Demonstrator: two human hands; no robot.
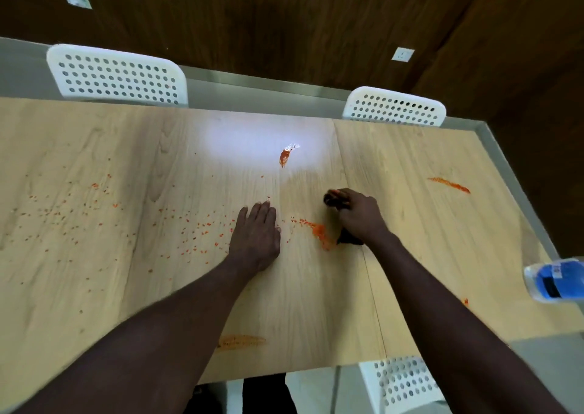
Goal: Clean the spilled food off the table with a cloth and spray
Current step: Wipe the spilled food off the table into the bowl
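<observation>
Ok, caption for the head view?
Right hand grips a dark cloth beside an orange spill, left hand flat on the table, bottle at the edge.

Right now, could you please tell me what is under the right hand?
A dark cloth lies under the right hand, showing beyond the fingers and near the wrist. The hand covers its middle, so whatever lies beneath it cannot be seen.

Far-left white perforated chair [117, 76], far-right white perforated chair [395, 108], near white chair [404, 382] at bottom right. Dark wood-panel wall [284, 24] behind; white wall socket [403, 54]. Grey floor [25, 69].
</observation>
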